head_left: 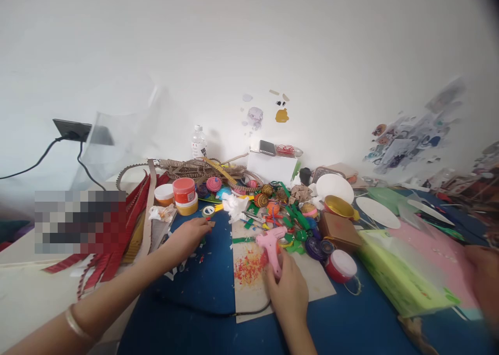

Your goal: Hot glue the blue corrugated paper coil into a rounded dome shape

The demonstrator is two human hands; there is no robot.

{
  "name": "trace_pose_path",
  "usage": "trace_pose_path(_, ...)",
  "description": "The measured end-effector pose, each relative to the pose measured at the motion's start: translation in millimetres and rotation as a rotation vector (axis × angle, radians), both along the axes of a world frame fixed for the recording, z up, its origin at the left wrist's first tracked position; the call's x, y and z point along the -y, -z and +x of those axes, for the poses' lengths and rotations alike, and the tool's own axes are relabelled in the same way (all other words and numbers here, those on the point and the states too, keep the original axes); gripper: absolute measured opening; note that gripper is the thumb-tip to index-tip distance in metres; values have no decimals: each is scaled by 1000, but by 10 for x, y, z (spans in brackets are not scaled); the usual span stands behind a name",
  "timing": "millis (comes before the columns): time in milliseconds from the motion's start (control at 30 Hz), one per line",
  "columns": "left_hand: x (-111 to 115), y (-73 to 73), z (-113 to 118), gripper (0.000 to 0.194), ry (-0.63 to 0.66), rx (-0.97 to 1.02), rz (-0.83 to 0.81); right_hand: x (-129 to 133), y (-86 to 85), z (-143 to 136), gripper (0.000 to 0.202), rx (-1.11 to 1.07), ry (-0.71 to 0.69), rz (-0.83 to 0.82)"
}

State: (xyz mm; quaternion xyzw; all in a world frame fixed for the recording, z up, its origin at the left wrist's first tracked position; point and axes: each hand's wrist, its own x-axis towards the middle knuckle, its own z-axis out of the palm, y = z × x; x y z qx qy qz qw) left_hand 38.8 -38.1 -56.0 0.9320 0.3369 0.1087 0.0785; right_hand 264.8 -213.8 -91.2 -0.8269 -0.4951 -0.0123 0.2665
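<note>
My right hand point(288, 285) is wrapped round the grip of a pink hot glue gun point(272, 238), above a pale board point(322, 287) strewn with red and orange crumbs point(249, 266). A dark cord point(202, 311) trails leftward from under that hand. My left hand point(191, 236) is over the blue tabletop, its fingertips together at a small brown piece point(211, 224) that looks like cardboard. Just beyond those fingers lies a roll of tape point(208, 211). Crumpled white tissue point(235, 205) sits between the two hands, farther back.
Paint tubs point(184, 189) stand at back left beside red corrugated strips point(113, 246). Green scraps and small craft balls point(266, 190) heap up behind the glue gun. Rightward are a brown box point(340, 231), a red jar point(341, 265) and another person's hand point(481, 272).
</note>
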Motion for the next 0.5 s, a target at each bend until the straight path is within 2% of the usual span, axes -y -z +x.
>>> trace_pose_path(133, 17, -34, -16, 9, 14, -100, -28, 8, 7, 1, 44, 12, 1, -1)
trace_pose_path(400, 53, -98, -41, 18, -27, -159, -54, 4, 13, 3, 43, 47, 6, 12)
trace_pose_path(500, 49, -70, 2, 12, -29, -128, -31, 2, 13, -1, 43, 47, 13, 10)
